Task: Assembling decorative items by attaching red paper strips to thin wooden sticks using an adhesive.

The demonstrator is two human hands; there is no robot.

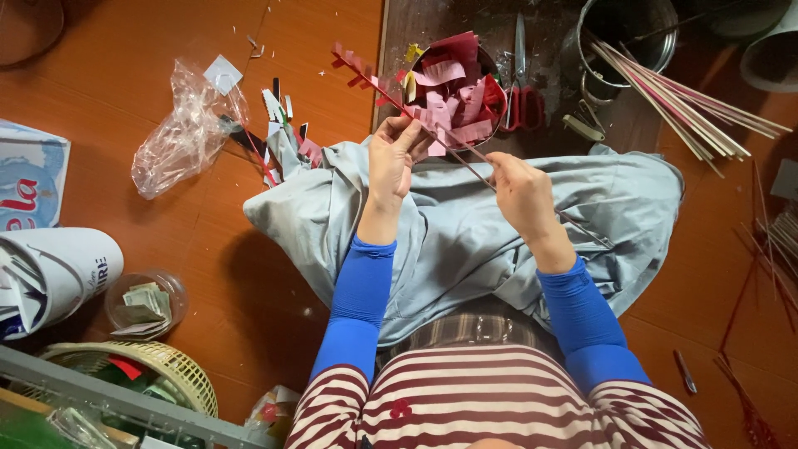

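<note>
I sit on the floor with a grey cloth (465, 224) over my lap. My left hand (392, 158) pinches a thin stick (465, 158) near its upper part, where red paper fringe (353, 65) is wound on. My right hand (519, 187) holds the same stick lower down, fingers closed on it. The stick runs diagonally from upper left to lower right across my lap. Just beyond my hands stands a round tin (490, 112) full of red and pink paper strips (453, 91).
Red-handled scissors (521, 91) lie beside the tin. A metal pot (628, 37) holds a bundle of thin sticks (682, 104). At left lie a crumpled clear plastic bag (187, 129), paper scraps, a white roll (54, 278), a small clear cup (145, 303) and a woven basket (174, 370).
</note>
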